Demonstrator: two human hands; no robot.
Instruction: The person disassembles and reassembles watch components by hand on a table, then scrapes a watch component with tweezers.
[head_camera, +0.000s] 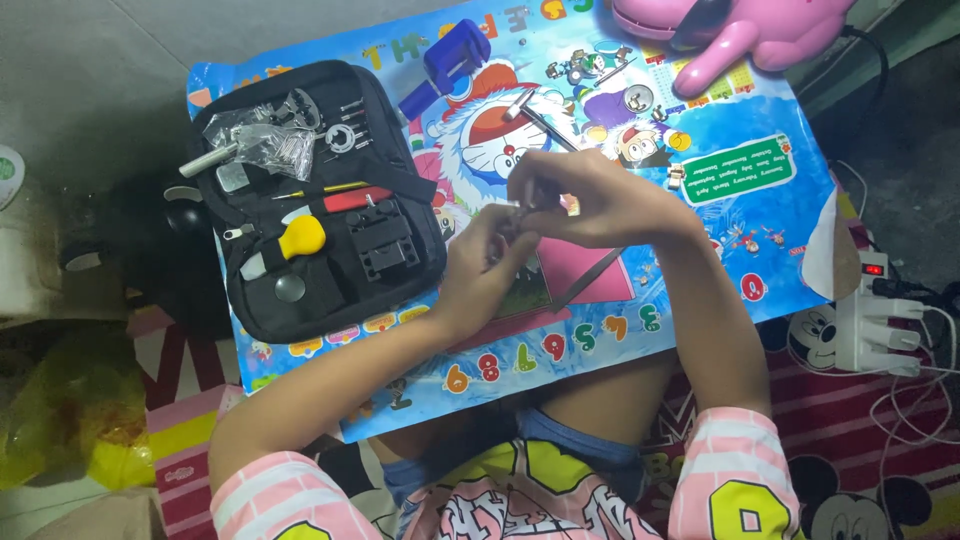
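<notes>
Both hands met over the mid of the cartoon-print table (700, 130): left hand (480, 270) & right hand (590, 205) had fingertips pinched together on a small metal part (518, 215), mostly hidden, so what it was couldn't be told. Free room was tight: open black tool case (310, 200) just beside the left hand filled the table's left edge, blue holder (450, 60) & pink toy (740, 30) sat along the far edge, w/ bare surface mainly to the right. The case held a yellow-handled tool (300, 238), a red-handled tool (355, 199), a black block (380, 240) & a clear bag of small bits (265, 140).
</notes>
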